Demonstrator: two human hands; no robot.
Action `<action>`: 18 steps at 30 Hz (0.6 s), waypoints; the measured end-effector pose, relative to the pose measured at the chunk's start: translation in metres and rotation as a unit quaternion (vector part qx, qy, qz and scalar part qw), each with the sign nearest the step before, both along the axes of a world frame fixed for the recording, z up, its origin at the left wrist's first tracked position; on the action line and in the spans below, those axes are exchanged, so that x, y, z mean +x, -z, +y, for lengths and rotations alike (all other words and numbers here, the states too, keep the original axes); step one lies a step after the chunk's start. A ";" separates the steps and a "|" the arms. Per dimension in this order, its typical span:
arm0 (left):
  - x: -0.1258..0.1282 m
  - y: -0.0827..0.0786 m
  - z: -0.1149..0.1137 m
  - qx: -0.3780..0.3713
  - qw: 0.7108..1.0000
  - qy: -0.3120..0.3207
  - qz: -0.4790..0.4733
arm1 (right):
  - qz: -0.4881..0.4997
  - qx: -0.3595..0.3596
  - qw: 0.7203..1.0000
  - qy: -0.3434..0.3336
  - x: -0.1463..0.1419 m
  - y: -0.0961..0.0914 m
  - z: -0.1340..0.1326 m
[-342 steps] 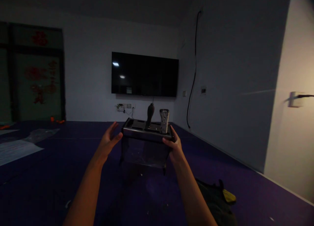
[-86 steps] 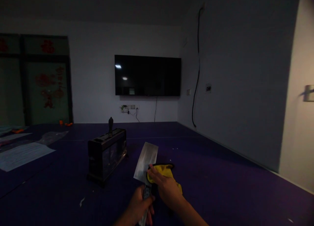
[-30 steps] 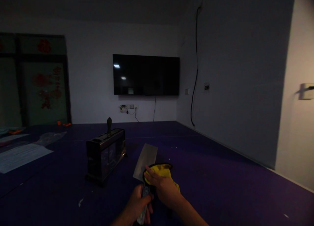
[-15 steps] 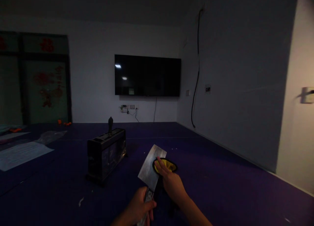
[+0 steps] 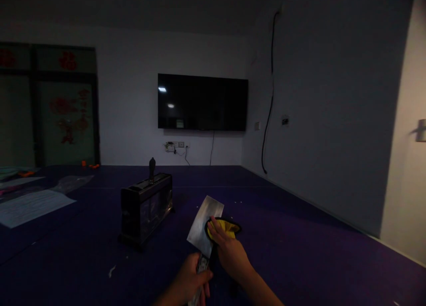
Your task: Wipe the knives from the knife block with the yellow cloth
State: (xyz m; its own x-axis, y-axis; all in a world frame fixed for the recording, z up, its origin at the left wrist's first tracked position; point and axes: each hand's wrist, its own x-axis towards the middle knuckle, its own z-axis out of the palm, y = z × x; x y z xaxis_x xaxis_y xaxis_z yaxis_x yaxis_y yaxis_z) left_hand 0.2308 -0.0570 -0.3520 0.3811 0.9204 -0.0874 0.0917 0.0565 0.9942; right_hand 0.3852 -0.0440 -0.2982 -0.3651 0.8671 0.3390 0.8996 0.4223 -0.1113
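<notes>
My left hand (image 5: pixel 189 277) is closed around the patterned handle of a cleaver (image 5: pixel 203 219), whose broad grey blade points up and away from me. In my right hand (image 5: pixel 229 250) is a yellow cloth with a dark edge (image 5: pixel 226 228). The fingers press this cloth against the right side of the blade. Left of the cleaver stands a dark knife block (image 5: pixel 146 208) with see-through sides, and one black-handled tool (image 5: pixel 152 168) sticks up from its top.
Underneath is a wide purple surface (image 5: pixel 286 253). Paper sheets (image 5: pixel 36 206) and a clear plastic bag (image 5: pixel 73 183) lie at the left, with small orange items (image 5: pixel 94 166) farther back. A small white scrap (image 5: pixel 112 271) rests near the front. A television (image 5: pixel 203 103) hangs on the far wall.
My right hand and the cloth have slid slightly down the blade, toward the handle. My left hand keeps its hold on the cleaver. The camera view has turned a little to the left.
</notes>
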 end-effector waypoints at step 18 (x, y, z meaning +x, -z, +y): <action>0.003 -0.013 -0.004 -0.028 0.999 -0.022 -0.037 | 0.016 -0.038 0.992 -0.120 -0.007 -0.017 -0.023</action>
